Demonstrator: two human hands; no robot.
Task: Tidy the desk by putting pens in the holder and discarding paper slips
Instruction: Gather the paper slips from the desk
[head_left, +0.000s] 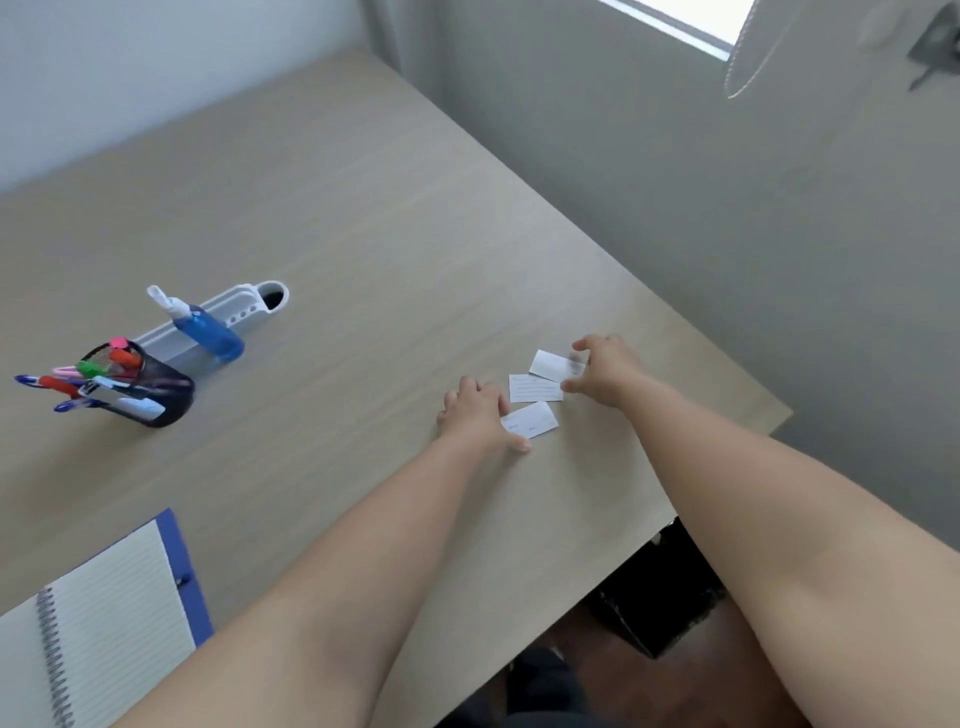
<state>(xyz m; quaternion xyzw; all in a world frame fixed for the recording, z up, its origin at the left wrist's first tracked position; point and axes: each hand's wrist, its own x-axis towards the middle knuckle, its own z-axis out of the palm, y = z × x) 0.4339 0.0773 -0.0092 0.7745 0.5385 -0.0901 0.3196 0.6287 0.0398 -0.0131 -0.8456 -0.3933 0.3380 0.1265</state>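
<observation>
Three white paper slips lie close together near the desk's right edge. My left hand pinches the left end of the nearest slip between thumb and fingers. My right hand grips the right end of the farthest slip. The middle slip, with ruled lines, lies flat between both hands, touched by my right thumb tip. A dark mesh pen holder stands at the left, filled with several coloured pens and markers.
A blue spray bottle and a white oblong organiser sit behind the holder. An open spiral notebook with a blue cover lies at the front left. The desk edge runs diagonally right; a dark object stands below.
</observation>
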